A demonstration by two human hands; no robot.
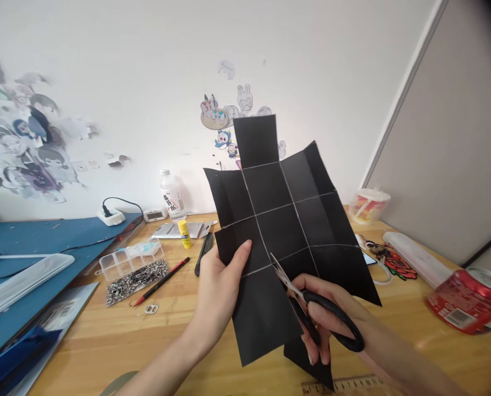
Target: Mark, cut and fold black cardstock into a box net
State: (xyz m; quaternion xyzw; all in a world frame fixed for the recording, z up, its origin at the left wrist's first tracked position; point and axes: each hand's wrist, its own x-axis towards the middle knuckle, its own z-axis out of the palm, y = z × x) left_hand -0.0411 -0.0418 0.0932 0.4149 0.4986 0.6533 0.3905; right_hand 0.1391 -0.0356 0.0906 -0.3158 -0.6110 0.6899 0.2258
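A sheet of black paper, scored with pale grid lines and cut into flaps, is held up above the wooden table. My left hand pinches its left side, thumb on the front face and the other fingers hidden behind. In my right hand are black-handled scissors, fingers through the loops. The blades point up and left, straddling the paper near a pale line crossing by the lower flap. Below my right hand, a black piece of paper hangs over a ruler; whether it is still joined to the sheet I cannot tell.
On the left are a clear compartment box, a bag of metal rings, a black-and-red pencil and a yellow glue stick. A water bottle stands at the wall. A red can sits at right.
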